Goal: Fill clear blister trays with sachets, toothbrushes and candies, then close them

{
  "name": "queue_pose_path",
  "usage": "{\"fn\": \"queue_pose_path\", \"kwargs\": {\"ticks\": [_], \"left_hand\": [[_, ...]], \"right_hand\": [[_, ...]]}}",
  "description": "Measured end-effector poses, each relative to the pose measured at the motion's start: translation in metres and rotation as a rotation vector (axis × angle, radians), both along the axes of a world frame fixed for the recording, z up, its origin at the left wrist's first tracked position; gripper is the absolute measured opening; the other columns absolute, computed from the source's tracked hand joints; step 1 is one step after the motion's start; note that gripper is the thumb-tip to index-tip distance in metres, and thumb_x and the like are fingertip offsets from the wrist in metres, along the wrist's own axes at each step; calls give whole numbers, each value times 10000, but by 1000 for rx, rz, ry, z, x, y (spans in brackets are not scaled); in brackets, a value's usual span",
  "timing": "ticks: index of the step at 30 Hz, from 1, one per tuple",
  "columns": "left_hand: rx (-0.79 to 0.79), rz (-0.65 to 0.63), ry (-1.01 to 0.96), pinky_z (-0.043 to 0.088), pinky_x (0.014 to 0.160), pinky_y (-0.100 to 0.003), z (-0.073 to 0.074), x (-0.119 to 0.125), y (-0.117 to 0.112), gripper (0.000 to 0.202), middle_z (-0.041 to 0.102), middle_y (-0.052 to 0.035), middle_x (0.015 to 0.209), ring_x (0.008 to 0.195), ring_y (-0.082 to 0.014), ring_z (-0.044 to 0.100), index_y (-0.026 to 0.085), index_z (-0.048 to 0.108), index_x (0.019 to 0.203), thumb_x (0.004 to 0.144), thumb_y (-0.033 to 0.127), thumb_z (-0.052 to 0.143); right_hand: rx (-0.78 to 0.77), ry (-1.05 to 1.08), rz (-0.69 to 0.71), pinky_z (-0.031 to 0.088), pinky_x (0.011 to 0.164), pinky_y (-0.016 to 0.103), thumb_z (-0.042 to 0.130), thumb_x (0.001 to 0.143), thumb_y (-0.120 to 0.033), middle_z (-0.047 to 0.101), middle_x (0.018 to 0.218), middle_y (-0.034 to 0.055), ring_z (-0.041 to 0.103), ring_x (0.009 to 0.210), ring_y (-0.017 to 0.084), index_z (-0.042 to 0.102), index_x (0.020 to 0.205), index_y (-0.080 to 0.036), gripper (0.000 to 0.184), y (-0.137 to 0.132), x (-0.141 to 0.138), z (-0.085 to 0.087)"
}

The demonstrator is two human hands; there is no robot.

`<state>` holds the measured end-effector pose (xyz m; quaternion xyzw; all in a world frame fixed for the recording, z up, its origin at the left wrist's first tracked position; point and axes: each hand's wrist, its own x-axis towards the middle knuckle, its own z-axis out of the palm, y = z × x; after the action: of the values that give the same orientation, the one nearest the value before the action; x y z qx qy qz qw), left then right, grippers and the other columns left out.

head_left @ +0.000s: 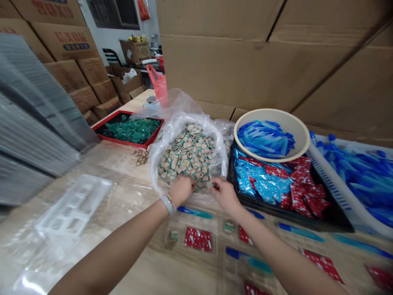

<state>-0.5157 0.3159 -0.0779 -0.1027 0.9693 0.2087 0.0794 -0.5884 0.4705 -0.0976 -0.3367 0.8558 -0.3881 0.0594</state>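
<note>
A clear plastic bag with its rim folded open holds a heap of small square pieces, striped in green and pinkish tan. My left hand is closed at the near edge of the heap; its fingertips are partly hidden, and what they pinch cannot be made out. Beside it, my right hand pinches one small striped piece over the bag's near rim. Below both hands lie clear trays holding red printed packets, blue pen-shaped tools and small striped pieces.
On the right, a cream basin of blue tools sits on a black tray of blue and red packets, beside a white basket. A red-rimmed tray with green pieces stands left. An empty clear tray lies nearer.
</note>
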Motion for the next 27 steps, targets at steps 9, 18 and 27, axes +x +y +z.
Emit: {"fn": "queue_pose_path", "kwargs": {"ticks": [9, 18, 27], "left_hand": [[-76, -41, -48, 429, 663, -258, -2, -6, -1, 169, 639, -99, 788, 757, -197, 589, 132, 630, 803, 701, 213, 522], [-89, 18, -11, 422, 618, -272, -4, 2, 7, 225, 642, -109, 774, 742, -220, 590, 127, 618, 851, 662, 146, 496], [41, -142, 77, 385, 623, -198, -9, -4, -15, 245, 636, -27, 794, 699, -136, 549, 162, 631, 879, 675, 142, 496]], "right_hand": [[149, 14, 161, 381, 607, 234, 476, 660, -58, 510, 716, 21, 475, 621, 123, 593, 766, -141, 178, 0, 8, -4], [142, -1, 324, 393, 691, 245, 485, 636, -17, 542, 771, 33, 515, 744, 146, 606, 760, -154, 220, 6, 16, -3], [87, -28, 311, 402, 701, 256, 487, 645, -22, 550, 792, 47, 522, 749, 153, 610, 782, -146, 222, 11, 18, 0]]}}
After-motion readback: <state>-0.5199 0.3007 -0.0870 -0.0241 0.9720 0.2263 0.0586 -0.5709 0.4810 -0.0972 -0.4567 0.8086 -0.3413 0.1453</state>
